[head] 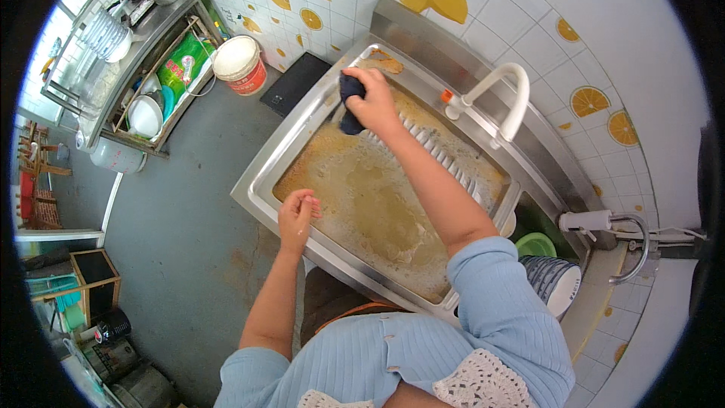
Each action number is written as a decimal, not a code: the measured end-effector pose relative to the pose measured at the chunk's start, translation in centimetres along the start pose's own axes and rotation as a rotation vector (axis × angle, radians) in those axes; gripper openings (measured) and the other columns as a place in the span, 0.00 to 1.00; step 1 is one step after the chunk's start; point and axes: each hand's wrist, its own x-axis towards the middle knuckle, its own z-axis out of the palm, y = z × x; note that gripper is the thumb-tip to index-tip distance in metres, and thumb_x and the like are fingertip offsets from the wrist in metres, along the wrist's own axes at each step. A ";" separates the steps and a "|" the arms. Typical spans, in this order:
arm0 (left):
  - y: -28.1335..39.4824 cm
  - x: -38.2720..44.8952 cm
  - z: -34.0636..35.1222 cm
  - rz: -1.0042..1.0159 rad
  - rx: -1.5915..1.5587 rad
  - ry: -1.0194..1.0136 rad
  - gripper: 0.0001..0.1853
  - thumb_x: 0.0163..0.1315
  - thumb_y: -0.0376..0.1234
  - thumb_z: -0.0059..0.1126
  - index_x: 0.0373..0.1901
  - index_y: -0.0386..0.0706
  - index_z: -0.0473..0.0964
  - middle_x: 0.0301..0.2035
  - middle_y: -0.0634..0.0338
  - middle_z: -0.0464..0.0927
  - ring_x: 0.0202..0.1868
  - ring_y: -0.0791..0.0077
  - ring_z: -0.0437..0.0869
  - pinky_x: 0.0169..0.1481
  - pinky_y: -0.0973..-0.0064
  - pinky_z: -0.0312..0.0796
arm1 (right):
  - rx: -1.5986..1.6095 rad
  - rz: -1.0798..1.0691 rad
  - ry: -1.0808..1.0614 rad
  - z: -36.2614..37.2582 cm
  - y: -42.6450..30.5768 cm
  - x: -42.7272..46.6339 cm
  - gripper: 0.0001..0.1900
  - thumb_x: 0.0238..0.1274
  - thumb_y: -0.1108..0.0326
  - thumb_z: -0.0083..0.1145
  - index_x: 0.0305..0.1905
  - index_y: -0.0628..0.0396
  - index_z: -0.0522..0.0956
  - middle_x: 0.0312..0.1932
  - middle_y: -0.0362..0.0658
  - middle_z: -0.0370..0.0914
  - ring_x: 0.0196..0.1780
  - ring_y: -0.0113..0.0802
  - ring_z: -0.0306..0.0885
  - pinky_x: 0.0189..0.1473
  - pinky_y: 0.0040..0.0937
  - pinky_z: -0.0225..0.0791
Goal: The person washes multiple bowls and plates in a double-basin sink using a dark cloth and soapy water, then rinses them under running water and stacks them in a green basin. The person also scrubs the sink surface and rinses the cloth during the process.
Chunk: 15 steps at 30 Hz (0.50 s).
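Note:
My right hand [374,99] grips a dark cloth [352,103] at the far left corner of a stainless steel sink [257,181]. Murky, foamy water [379,204] fills the basin. Along its far side, a row of dishes [436,150] stands partly under the water, with their rims showing. An orange-brown smear [382,61] lies on the sink's back corner, just beyond my right hand. Over the near left rim, my left hand [298,215] is held with loosely curled fingers and nothing visible in it.
A white faucet [512,96] arches over the sink's back edge. At the right are a green bowl [535,245] and stacked patterned bowls [552,283]. A white bucket [241,62] stands on the floor beside a metal shelf [141,45] with dishes and pots.

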 end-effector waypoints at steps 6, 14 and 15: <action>-0.1 -0.1 0.0 -0.011 0.032 0.001 0.09 0.71 0.29 0.48 0.45 0.33 0.74 0.32 0.56 0.80 0.32 0.76 0.80 0.35 0.75 0.78 | -0.541 -0.187 -0.167 9.7 4.2 0.3 0.23 0.50 0.70 0.57 0.53 0.67 0.73 0.54 0.57 0.67 0.54 0.53 0.69 0.56 0.44 0.65; -0.1 -0.2 -0.2 -0.047 -0.014 0.029 0.08 0.70 0.27 0.48 0.44 0.32 0.74 0.32 0.53 0.80 0.31 0.74 0.81 0.35 0.75 0.79 | -1.045 -0.151 -0.167 9.5 9.6 6.2 0.25 0.57 0.51 0.53 0.50 0.61 0.79 0.52 0.46 0.68 0.56 0.39 0.66 0.58 0.44 0.58; -0.4 -0.2 -0.2 -0.051 -0.031 0.039 0.08 0.70 0.27 0.48 0.44 0.32 0.74 0.32 0.53 0.80 0.31 0.74 0.81 0.35 0.75 0.79 | -1.067 -0.105 -0.188 8.9 10.2 7.3 0.25 0.58 0.51 0.52 0.50 0.61 0.79 0.52 0.46 0.68 0.56 0.39 0.66 0.58 0.44 0.58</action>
